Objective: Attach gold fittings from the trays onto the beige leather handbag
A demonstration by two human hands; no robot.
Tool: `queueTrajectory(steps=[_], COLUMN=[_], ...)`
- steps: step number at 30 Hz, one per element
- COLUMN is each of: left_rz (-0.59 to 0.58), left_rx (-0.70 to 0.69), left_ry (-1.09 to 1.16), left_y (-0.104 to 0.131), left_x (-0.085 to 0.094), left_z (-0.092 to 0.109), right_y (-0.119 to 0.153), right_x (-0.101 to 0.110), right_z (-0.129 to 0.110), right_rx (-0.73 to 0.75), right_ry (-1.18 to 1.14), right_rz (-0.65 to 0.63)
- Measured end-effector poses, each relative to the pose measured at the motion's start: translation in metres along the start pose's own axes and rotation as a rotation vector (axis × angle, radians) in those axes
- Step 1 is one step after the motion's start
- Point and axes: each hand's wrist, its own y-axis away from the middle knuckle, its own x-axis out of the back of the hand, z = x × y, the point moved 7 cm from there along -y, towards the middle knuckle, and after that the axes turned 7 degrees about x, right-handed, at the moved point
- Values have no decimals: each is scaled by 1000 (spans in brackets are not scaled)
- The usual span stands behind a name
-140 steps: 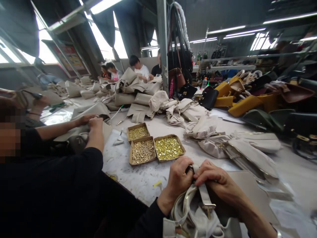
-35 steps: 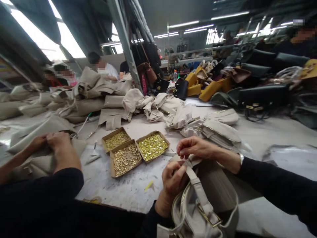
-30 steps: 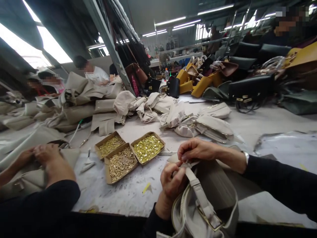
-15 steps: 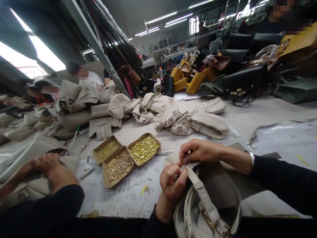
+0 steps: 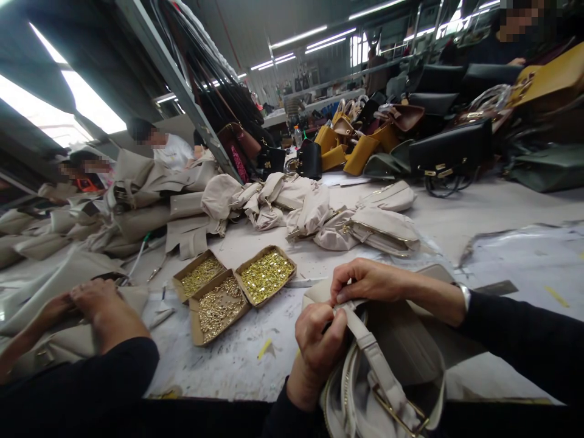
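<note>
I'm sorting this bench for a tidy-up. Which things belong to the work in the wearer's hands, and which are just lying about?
In use:
- beige strap, pinched by left hand and right hand
- beige bag under them

Lying about:
- three boxes of gold fittings
- pile of beige bags
- yellow bags
- black bag

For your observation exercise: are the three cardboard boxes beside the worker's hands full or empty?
Filled: all three cardboard boxes hold gold-coloured metal fittings and have no lids.

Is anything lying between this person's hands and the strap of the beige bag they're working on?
Nothing visible: the left hand and right hand both already grip the strap of the beige bag.
</note>
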Motion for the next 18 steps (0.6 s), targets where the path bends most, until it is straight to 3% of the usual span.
queueTrajectory(steps=[18], left_rz=[-7], left_rx=[-7], left_ry=[-46], left_y=[4], left_x=[8], left_z=[0], right_y=[-2], right_x=[-15], right_z=[-44], right_rx=[246], right_ry=[678], right_rz=[-263])
